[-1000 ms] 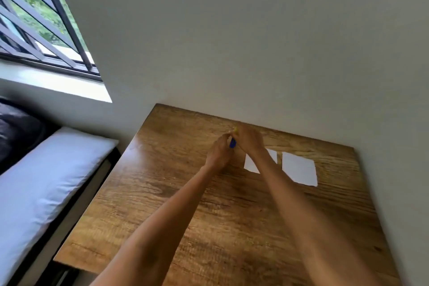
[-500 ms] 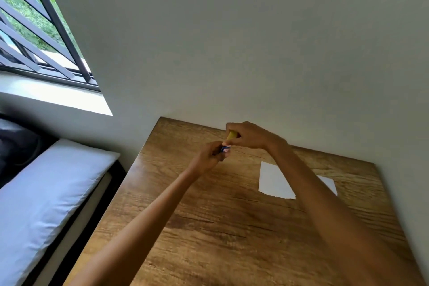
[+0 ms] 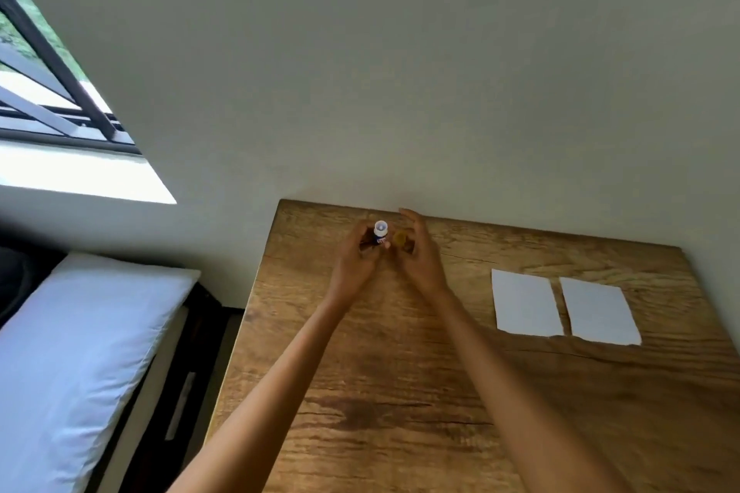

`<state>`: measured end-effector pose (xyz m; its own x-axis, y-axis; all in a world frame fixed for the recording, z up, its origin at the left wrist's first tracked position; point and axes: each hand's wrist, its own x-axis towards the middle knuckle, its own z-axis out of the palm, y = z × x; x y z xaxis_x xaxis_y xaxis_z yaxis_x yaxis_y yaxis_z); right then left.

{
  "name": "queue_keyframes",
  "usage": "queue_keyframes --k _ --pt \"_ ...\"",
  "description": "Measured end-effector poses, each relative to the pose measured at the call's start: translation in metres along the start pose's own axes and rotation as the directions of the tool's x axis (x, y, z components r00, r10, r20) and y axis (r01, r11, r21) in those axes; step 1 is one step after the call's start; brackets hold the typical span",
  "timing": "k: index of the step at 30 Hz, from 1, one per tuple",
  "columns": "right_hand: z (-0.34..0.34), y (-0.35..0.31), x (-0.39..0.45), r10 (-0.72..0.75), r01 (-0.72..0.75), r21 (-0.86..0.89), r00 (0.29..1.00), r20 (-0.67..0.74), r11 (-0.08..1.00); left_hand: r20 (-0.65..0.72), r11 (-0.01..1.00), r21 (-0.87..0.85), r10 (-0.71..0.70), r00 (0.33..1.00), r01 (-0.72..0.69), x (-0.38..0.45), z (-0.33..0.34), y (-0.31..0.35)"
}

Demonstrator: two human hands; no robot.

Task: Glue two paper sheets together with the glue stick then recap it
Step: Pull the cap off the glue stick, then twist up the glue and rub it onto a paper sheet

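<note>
My left hand (image 3: pixel 357 255) grips a small blue glue stick (image 3: pixel 380 235) upright, its white tip bare and pointing up. Beside it, my right hand (image 3: pixel 416 252) holds the yellow cap (image 3: pixel 399 239), which is off the stick and a short gap to its right. Both hands are raised over the far left part of the wooden table (image 3: pixel 440 392), close to the wall. Two white paper sheets lie flat side by side on the table to the right: the left sheet (image 3: pixel 526 302) and the right sheet (image 3: pixel 598 310), with a narrow gap between them.
A plain wall stands right behind the table's far edge. A bed with a white pillow (image 3: pixel 76 352) lies to the left of the table, below a barred window (image 3: pixel 48 84). The table's left edge runs beside my left forearm.
The yellow cap has come off the glue stick and the hands have parted slightly. The view has shifted, so both paper sheets now show unhidden at the right.
</note>
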<state>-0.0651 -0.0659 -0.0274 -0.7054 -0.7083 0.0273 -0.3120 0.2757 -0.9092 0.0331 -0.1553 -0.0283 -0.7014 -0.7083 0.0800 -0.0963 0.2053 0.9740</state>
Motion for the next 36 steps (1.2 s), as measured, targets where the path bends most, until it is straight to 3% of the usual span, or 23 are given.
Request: queue_keyframes --k 4,9,12,15,17,19,23,29,33,36 --pt "0.004 0.005 0.007 -0.051 0.050 -0.113 0.999 -0.014 0.992 0.021 0.999 -0.016 0.036 0.999 -0.036 0.005 -0.008 0.003" --pt "0.001 0.011 0.012 -0.007 0.015 -0.193 0.999 0.039 0.981 0.031 0.999 -0.034 0.029 0.999 -0.028 0.007 -0.012 0.005" --pt "-0.007 0.006 0.007 -0.003 0.004 -0.064 1.000 0.020 0.998 0.021 0.998 -0.050 0.023 1.000 -0.022 0.006 -0.011 0.016" --pt "-0.021 -0.010 -0.005 -0.029 0.054 0.183 0.990 -0.135 0.982 0.034 0.994 -0.095 0.063 0.997 -0.060 0.006 -0.005 0.038" --pt "-0.028 -0.023 -0.016 0.011 0.038 0.389 0.993 -0.122 0.921 0.022 0.986 -0.138 0.101 0.995 -0.097 0.004 0.005 0.057" --pt "-0.031 -0.031 -0.024 0.018 -0.007 0.533 1.000 -0.016 0.846 -0.014 0.980 -0.156 0.123 0.992 -0.124 0.000 0.018 0.073" --pt "-0.053 -0.031 -0.045 0.071 -0.095 0.772 0.995 0.065 0.629 -0.064 0.977 -0.182 0.101 0.993 -0.111 -0.017 0.051 0.099" --pt "-0.093 -0.022 -0.070 0.100 -0.170 0.874 0.985 0.140 0.455 -0.089 0.977 -0.192 0.072 0.993 -0.088 -0.047 0.086 0.121" --pt "-0.121 -0.015 -0.087 0.169 -0.270 0.917 0.959 0.228 0.295 0.088 0.949 0.076 0.301 0.950 -0.307 -0.071 0.106 0.138" --pt "-0.137 -0.015 -0.100 0.143 -0.294 0.922 0.954 0.265 0.253 0.129 0.907 0.122 0.388 0.913 -0.402 -0.082 0.115 0.144"
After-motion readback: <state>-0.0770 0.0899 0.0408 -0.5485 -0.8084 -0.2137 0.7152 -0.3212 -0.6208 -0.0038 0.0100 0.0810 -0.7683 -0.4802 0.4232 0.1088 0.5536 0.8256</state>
